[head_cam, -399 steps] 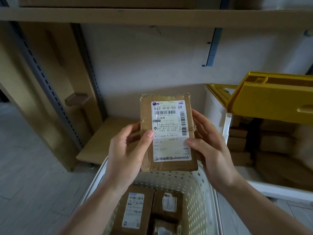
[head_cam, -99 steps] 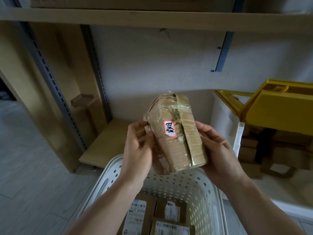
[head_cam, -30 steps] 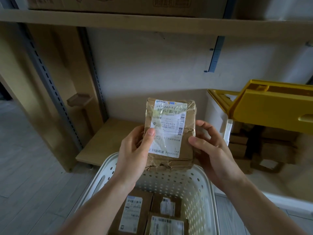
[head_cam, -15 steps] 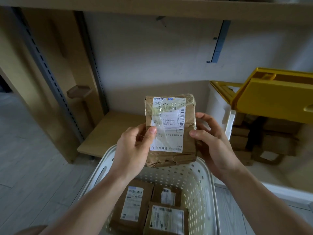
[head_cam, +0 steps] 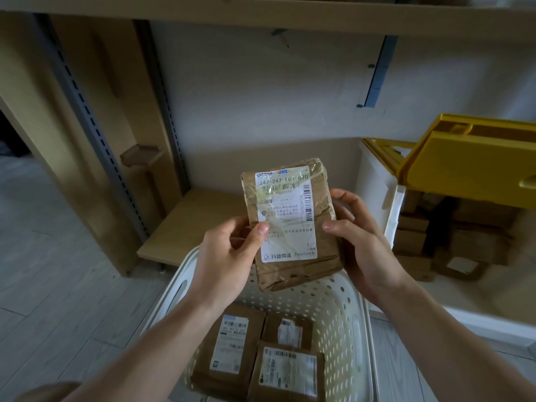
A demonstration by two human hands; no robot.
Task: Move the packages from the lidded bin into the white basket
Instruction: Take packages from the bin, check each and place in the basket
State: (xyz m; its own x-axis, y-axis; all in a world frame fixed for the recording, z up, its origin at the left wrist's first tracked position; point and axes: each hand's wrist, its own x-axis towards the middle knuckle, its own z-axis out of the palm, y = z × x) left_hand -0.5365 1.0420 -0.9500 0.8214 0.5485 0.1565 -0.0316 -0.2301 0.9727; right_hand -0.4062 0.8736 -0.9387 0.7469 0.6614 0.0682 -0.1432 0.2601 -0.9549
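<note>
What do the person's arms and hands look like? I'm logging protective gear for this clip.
Both are bare: the left hand and right hand wear no gloves, rings or watch that show, and both forearms are uncovered to the picture's edge, with no sleeve in view.

- Both hands hold a taped brown package [head_cam: 290, 224] upright above the white basket [head_cam: 342, 309], label facing the camera
- left hand [head_cam: 226, 262] thumb sits on the label, right hand [head_cam: 362, 245] grips the other edge
- three labelled parcels [head_cam: 229, 346] lie in the basket
- lidded bin [head_cam: 377, 181] on the right, yellow lid [head_cam: 470, 161] flipped up, more boxes inside
</note>
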